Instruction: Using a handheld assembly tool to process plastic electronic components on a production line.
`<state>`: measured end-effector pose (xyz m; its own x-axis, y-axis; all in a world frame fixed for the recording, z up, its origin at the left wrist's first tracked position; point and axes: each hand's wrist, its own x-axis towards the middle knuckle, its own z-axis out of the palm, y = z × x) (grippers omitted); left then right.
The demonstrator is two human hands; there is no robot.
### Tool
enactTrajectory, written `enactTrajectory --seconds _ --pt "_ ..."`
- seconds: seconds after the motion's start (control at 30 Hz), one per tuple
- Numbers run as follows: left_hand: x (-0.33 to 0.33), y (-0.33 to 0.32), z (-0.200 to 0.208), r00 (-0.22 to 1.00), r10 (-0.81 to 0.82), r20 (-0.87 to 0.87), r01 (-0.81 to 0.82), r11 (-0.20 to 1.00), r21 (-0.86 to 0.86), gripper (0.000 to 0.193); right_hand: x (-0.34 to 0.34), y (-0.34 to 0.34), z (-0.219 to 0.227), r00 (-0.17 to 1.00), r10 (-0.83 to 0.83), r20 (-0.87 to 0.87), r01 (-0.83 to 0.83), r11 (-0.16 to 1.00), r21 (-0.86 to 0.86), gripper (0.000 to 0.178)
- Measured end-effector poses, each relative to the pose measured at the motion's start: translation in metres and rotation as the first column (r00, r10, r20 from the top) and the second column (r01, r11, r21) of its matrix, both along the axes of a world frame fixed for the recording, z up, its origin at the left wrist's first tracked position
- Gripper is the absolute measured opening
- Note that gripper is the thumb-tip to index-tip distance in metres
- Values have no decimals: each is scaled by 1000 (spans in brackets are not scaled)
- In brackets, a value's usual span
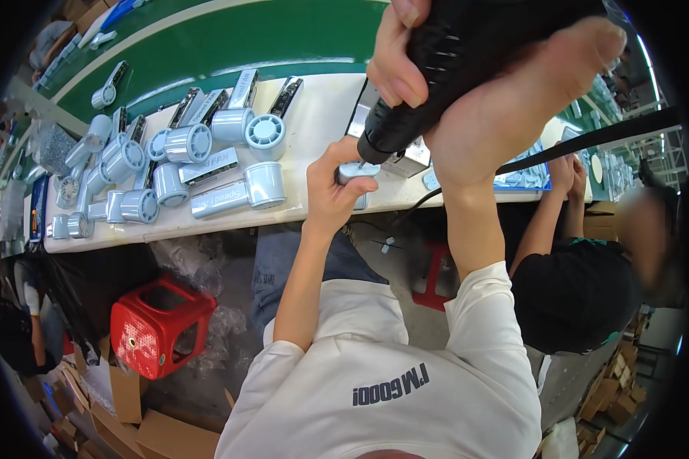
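Observation:
My right hand (505, 115) grips a black electric screwdriver (452, 65), which slants down to the left with its cord running off to the right. Its bit meets a small light-blue plastic part (355, 171) pinched between the thumb and fingers of my left hand (333, 187). The fingers hide much of that part. Just left of this hand, several light-blue handheld fan housings (226, 197) lie on the white table (306, 88), some with circuit boards showing in their handles.
A green conveyor belt (298, 34) runs behind the table. To the right, a co-worker (578, 294) in black works by a blue tray (545, 177) of small parts. Below stand a red stool (161, 325) and cardboard boxes (174, 434). A grey-white box (407, 159) sits behind my left hand.

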<state>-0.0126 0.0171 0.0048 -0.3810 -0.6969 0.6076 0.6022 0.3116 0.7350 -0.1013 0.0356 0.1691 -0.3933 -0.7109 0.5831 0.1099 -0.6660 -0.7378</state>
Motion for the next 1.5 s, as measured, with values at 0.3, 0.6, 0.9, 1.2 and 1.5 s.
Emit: enactTrajectory --seconds 0.3,0.6,0.9,1.2,1.5 --pt "1 1 4 999 46 3 -46 998 -42 44 7 0 6 988 144 54 -143 990 -21 71" --pt "1 1 -2 997 72 5 -72 995 -74 43 17 8 24 953 293 78 -286 954 -90 67" --pt "26 -38 73 983 89 -161 -86 996 26 43 -20 103 -26 945 -121 303 190 959 -211 86" --pt "-112 -233 96 798 156 582 -113 987 -111 31 2 136 -125 947 -209 243 94 906 414 63" --pt "-138 -367 25 523 625 580 -363 778 -512 69 46 61 -115 994 78 75 -108 733 672 45"
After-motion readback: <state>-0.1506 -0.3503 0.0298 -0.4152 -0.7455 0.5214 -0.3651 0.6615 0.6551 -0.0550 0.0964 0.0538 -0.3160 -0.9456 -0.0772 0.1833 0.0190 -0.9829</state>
